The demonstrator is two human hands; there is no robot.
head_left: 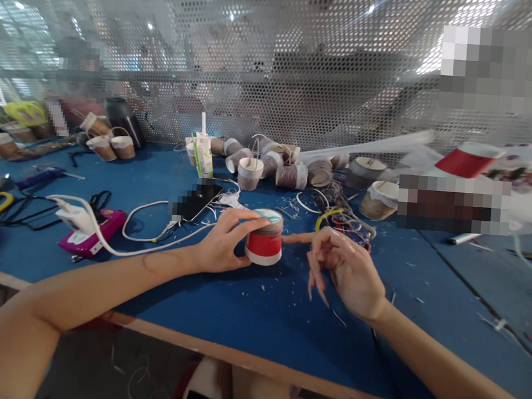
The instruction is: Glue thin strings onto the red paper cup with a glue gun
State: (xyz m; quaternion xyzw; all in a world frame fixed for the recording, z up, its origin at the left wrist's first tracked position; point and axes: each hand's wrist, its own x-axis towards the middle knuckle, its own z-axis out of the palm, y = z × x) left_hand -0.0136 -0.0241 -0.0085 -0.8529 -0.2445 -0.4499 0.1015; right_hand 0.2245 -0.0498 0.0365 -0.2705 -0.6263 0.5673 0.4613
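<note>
On the blue worktable (257, 320), near its front edge, stands a small red paper cup (264, 238), upside down, its upper band wrapped in brownish twine; the left hand (221, 245) pinches it, thumb low on the red wall and fingers curled over the top; the right hand (347, 267) hangs loosely spread just beside it, forefinger pointing at the cup's side, holding nothing; the cup looks light and easily crushed, so a gentle hold around the stiffer rim seems best; more wrapped cups (273, 163) lie behind.
</note>
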